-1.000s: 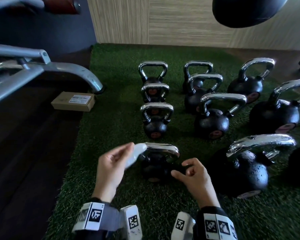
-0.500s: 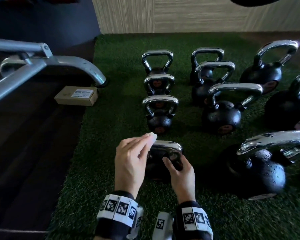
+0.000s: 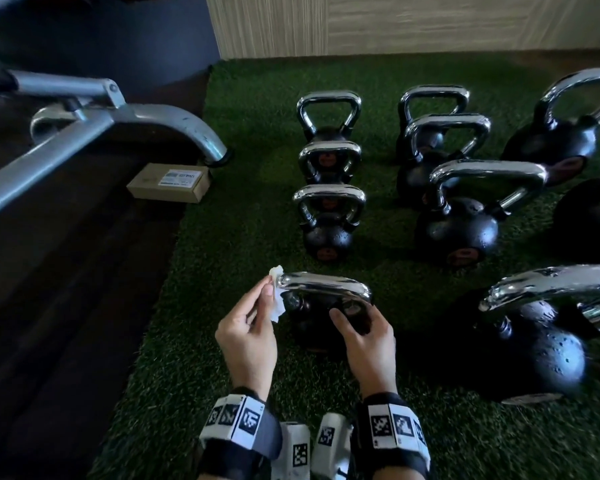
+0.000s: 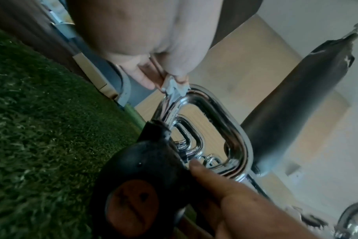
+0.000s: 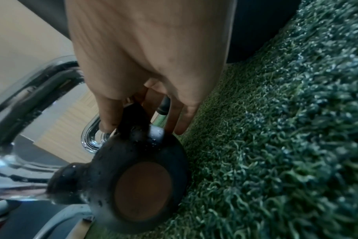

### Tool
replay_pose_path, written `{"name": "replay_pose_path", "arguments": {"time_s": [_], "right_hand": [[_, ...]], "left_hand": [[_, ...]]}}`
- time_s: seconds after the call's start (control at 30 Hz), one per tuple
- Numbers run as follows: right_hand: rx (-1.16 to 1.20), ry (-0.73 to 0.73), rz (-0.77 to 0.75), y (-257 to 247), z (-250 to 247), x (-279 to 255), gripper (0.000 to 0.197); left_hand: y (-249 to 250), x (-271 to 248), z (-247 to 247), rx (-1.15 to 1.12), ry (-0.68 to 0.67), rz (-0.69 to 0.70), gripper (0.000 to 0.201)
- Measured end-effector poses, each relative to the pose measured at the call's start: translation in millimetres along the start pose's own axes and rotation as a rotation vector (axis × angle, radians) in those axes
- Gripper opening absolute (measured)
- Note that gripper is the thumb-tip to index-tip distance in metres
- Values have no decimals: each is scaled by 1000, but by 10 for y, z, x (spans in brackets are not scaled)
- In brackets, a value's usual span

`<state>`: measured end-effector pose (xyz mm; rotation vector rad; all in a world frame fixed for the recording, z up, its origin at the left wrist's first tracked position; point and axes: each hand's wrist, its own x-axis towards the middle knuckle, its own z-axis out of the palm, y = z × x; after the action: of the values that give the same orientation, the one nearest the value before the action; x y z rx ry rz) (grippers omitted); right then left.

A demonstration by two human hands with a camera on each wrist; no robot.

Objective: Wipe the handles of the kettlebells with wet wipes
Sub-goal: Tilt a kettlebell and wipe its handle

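Note:
The nearest small black kettlebell (image 3: 312,327) stands on green turf with a chrome handle (image 3: 323,284) across its top. My left hand (image 3: 253,317) pinches a white wet wipe (image 3: 277,303) against the handle's left bend; the left wrist view shows the wipe (image 4: 174,88) wrapped on the chrome handle (image 4: 221,116) at that corner. My right hand (image 3: 364,327) grips the black kettlebell at its right shoulder, thumb in front. In the right wrist view the fingers (image 5: 110,116) curl round the black kettlebell (image 5: 133,177) by the handle's base.
Several more chrome-handled kettlebells stand in rows behind (image 3: 328,216) and to the right (image 3: 534,344) on the turf (image 3: 243,216). A grey machine frame (image 3: 101,116) and a cardboard box (image 3: 168,181) lie at left on dark floor. A punching bag (image 4: 296,90) hangs nearby.
My left hand with the wipe has slid from the handle's top down onto its left bend. The right hand has shifted to the kettlebell's right shoulder, and the head view has moved closer.

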<state>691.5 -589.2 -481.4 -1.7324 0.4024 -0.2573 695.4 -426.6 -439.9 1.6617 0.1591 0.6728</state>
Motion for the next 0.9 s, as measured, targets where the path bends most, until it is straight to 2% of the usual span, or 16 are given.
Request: {"name": "replay_pose_path", "arguments": {"time_s": [0.07, 0.13, 0.2, 0.33, 0.43, 0.53, 0.63, 0.73, 0.8, 0.9], "right_hand": [[-4, -6, -7, -2, -4, 12, 21], [-4, -12, -5, 4, -7, 21, 22], [-3, -28, 10, 11, -23, 29, 25], [-41, -105, 30, -19, -112, 47, 29], [-136, -165, 7, -78, -184, 6, 34], [-230, -134, -48, -80, -223, -133, 33], [-294, -80, -158, 27, -190, -355, 47], [-336, -71, -246, 94, -127, -499, 58], [-369, -93, -281, 81, -133, -462, 55], [-368, -90, -236, -6, -174, -224, 40]], "left_hand": [[-58, -39, 16, -31, 11, -23, 23], [-160, -55, 23, -61, 9, -133, 24], [-269, -70, -20, -40, -73, -209, 25], [-371, -84, -170, 14, -269, -207, 31], [-376, -7, -178, 60, -245, -163, 31], [-348, 118, -81, 42, -250, -191, 32], [-384, 295, 75, 104, -307, -216, 41], [-380, 411, 241, 165, -398, -202, 34], [-357, 423, 296, 188, -426, -199, 27], [-290, 394, 300, 240, -427, -216, 25]]}}
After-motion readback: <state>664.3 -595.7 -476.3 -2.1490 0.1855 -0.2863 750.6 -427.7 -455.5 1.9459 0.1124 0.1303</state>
